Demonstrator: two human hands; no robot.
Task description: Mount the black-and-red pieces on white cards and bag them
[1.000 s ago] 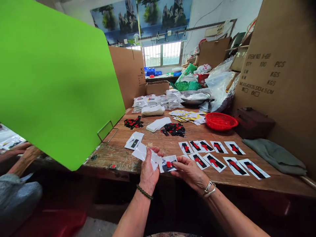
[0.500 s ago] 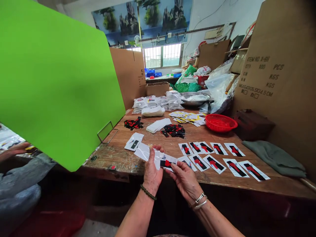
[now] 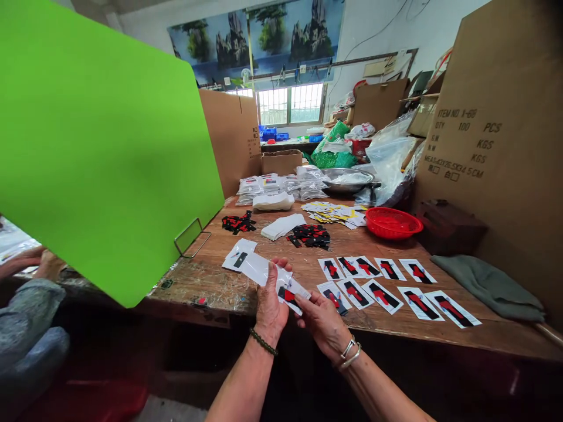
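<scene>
My left hand point(image 3: 270, 308) is closed on a clear plastic bag point(image 3: 255, 269), its thumb pressed on top. My right hand point(image 3: 326, 325) pinches the near end of a white printed card point(image 3: 301, 290) that bears a black and red piece point(image 3: 289, 297). The card's left end lies at the bag's right end; how far it is inside, I cannot tell. Just beyond my left hand, a small stack of packed cards point(image 3: 240, 255) rests on the table. To the right of my right hand lie two rows of white cards point(image 3: 387, 293), each with a black and red piece.
Piles of black and red pieces point(image 3: 310, 235), a stack of white slips point(image 3: 281, 226) and yellow-edged cards point(image 3: 334, 213) cover the table's middle. A red basket point(image 3: 393, 223) and grey cloth point(image 3: 488, 287) sit right. A green board point(image 3: 109, 146) stands left; another person's hand point(image 3: 48, 265) shows beyond it.
The card and its black and red piece have turned, their right end now lower, and shifted slightly left towards the bag. My right hand has moved slightly down with it.
</scene>
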